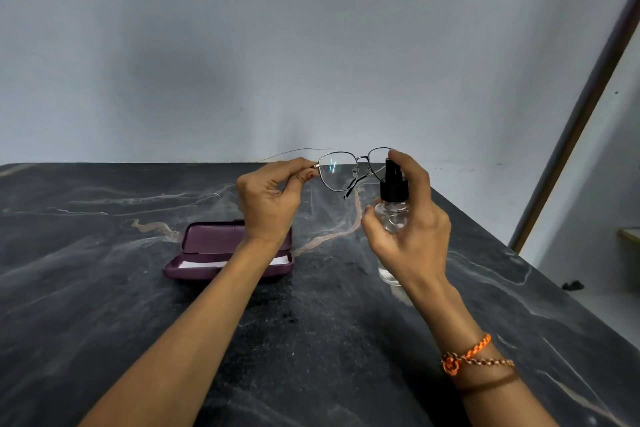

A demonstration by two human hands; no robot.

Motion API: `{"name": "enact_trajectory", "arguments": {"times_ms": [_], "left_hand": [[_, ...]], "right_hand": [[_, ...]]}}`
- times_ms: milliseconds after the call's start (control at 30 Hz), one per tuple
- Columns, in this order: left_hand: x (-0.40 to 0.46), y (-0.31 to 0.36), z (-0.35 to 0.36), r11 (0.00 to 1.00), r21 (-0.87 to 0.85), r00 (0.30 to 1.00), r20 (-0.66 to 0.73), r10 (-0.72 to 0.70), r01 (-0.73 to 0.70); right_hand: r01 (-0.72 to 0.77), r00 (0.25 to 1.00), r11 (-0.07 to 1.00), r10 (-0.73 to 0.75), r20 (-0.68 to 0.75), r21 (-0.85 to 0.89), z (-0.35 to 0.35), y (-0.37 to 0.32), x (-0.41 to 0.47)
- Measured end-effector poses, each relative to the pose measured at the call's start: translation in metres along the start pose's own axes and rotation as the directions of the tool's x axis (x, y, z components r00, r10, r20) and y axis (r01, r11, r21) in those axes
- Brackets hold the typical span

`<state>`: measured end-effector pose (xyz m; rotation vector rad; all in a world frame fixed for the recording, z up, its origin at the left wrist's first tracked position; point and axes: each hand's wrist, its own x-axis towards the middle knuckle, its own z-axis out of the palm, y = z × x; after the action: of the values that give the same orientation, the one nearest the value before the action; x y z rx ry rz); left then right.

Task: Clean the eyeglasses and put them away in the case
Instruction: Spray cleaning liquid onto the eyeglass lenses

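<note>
Thin metal-framed eyeglasses [341,170] hang in the air above the dark marble table [104,305], lenses facing me. My left hand [270,198] pinches them at the left hinge. My right hand [407,222] grips a small clear spray bottle [393,208] with a black pump top, index finger resting on the pump, nozzle close to the right lens. A purple eyeglass case [204,255] lies open on the table behind my left forearm, with a white cloth [201,264] inside; part of the case is hidden by my arm.
A pale wall rises behind the table's far edge. The table's right edge runs diagonally, with a brown-edged door frame [581,114] and floor beyond it. Orange and brown threads circle my right wrist [471,357].
</note>
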<state>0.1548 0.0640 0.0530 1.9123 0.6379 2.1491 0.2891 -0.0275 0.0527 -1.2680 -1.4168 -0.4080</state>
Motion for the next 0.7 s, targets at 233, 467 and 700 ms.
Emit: {"name": "enact_trajectory", "arguments": {"times_ms": [233,467,700], "left_hand": [[0.0001,-0.0009,-0.0012,1.0,-0.002,1.0,0.012,-0.006,0.006],[-0.0005,-0.0018,-0.0007,1.0,-0.012,1.0,0.019,-0.002,0.002],[-0.001,-0.0018,-0.001,1.0,-0.006,1.0,0.029,-0.003,0.003]], "right_hand": [[0.04,0.999,0.999,-0.04,-0.028,-0.021,0.0005,-0.0042,-0.0009],[0.035,0.995,0.999,-0.031,-0.095,0.042,0.0014,-0.0035,-0.0005],[0.044,0.997,0.999,-0.042,-0.058,0.021,0.0003,-0.0013,-0.0003]]}}
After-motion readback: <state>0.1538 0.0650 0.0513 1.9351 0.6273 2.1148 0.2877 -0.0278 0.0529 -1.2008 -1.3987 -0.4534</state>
